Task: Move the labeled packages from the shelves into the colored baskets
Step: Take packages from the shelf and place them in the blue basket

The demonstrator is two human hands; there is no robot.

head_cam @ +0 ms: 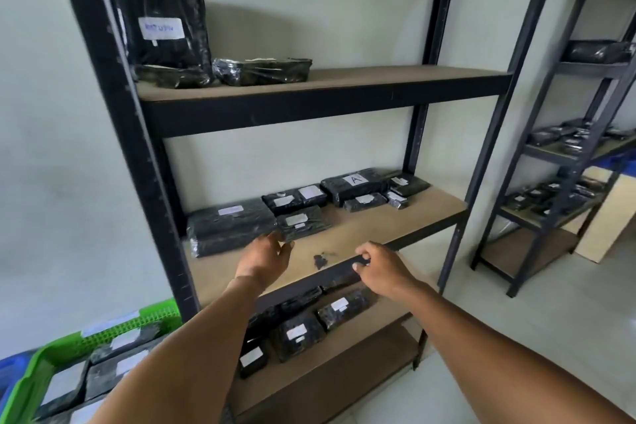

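Several black wrapped packages with white labels lie on the middle shelf (361, 234) of a black metal rack. My left hand (266, 258) reaches over the shelf with relaxed fingers, its fingertips at the front edge of a small labeled package (301, 222) beside a large flat package (230, 225). My right hand (378, 268) hovers at the shelf's front edge, fingers loosely curled, holding nothing. A package marked "A" (356, 184) lies further back. At the lower left stands a green basket (44, 354) holding several labeled packages.
The top shelf (344, 79) carries an upright labeled package (161, 27) and a flat one (261, 70). More packages lie on the lower shelf (344, 344). A blue basket (12, 367) peeks in at the far left. A second rack (564, 162) with packages stands at the right.
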